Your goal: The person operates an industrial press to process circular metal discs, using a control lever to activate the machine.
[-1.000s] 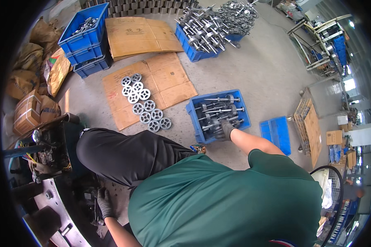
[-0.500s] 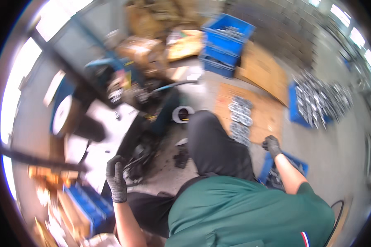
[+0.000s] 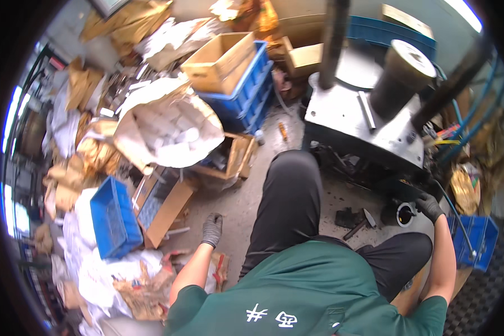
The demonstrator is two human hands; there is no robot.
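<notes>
My left hand (image 3: 212, 230), in a grey knit glove, hangs over the concrete floor left of my knee. Its fingers are loosely extended and hold nothing I can see. My right hand (image 3: 429, 208), gloved too, is out at the right by the lower edge of the machine. Its fingers look apart, with nothing visible in them. Just left of it is a dark round pot (image 3: 404, 214) with a pale rim. A hammer (image 3: 360, 225) lies on the floor nearer my right knee, beside a dark rag-like piece (image 3: 347, 217).
The machine's metal plate (image 3: 341, 112) bears a dark cylinder (image 3: 400, 81) between thick posts. Leftward stand a large paper sack (image 3: 137, 131) of pale pieces, a wooden box (image 3: 221, 61) on blue crates (image 3: 246, 95), and a blue bin (image 3: 115, 218). Another blue bin (image 3: 476, 241) is at right.
My view has swung left: the machine now stands at the right, and the sacks and crates fill the left. The flat cardboard with metal parts has left view. Both arms are lowered apart.
</notes>
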